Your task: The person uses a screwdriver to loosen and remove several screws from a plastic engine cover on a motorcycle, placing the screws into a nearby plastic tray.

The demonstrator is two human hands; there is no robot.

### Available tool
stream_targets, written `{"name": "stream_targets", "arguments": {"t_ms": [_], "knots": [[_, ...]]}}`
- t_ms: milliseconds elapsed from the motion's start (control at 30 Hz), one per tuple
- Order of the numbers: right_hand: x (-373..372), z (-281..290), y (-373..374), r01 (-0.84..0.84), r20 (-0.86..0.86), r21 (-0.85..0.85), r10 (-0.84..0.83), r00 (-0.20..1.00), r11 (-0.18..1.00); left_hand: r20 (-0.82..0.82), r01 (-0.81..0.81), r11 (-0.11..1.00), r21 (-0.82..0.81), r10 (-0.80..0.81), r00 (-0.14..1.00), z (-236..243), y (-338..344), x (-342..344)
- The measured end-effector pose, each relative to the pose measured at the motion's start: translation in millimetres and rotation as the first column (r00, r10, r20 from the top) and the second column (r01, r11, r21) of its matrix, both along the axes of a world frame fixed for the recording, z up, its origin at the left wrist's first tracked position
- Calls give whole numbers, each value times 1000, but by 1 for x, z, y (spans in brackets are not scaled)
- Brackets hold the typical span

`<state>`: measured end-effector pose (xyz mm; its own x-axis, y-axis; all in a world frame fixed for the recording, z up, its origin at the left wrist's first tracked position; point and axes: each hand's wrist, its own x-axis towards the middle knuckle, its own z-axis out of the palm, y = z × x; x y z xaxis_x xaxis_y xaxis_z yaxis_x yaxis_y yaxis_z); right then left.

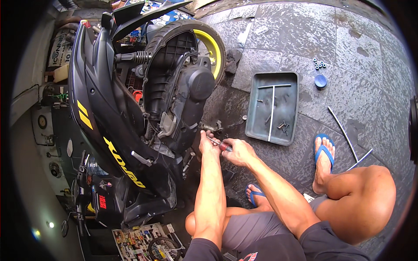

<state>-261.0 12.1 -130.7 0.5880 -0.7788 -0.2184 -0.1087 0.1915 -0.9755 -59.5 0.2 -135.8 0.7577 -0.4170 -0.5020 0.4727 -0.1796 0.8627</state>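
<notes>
A black scooter (pixel 104 126) with yellow trim stands at my left, its engine side facing me. My right hand (pixel 240 152) is closed round the red handle of a screwdriver (pixel 225 147). The metal shaft points up and left, passing across the fingers of my left hand (pixel 210 143). Those fingers are curled close to the lower edge of the black engine cover (pixel 191 108). Whether they grip the shaft or a small part is hidden. Just beyond them shows a metal spring (pixel 207 127) on a lever under the engine.
A grey tray (pixel 251 117) on the tiled floor holds a T-handle wrench (pixel 272 113) and several bolts (pixel 283 127). Right of it are small rollers (pixel 319 64), a blue round lid (pixel 320 81) and another long T-handle wrench (pixel 344 130). The rear wheel (pixel 213 48) stands at the back.
</notes>
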Motion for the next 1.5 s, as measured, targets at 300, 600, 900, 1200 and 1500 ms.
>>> {"name": "stream_targets", "arguments": {"t_ms": [300,600,900,1200,1500], "knots": [[-1,-7,9,-65,-84,14,66,994,998,-72,-92,996,-4,91,993,-24,19,2],[14,-1,13,-22,-36,-1,22,999,1000,-98,-18,977,-212,-3,995,-13,29,8],[19,-12,16,-63,-103,-81,55,993,995,-105,-18,994,-112,6,994,-13,33,8],[22,-20,11,7,19,-19,-7,1000,1000,-84,105,976,-191,-123,989,-8,29,4],[37,-6,15,98,172,52,-106,979,994,303,-104,993,-52,115,946,21,8,-2]]}}
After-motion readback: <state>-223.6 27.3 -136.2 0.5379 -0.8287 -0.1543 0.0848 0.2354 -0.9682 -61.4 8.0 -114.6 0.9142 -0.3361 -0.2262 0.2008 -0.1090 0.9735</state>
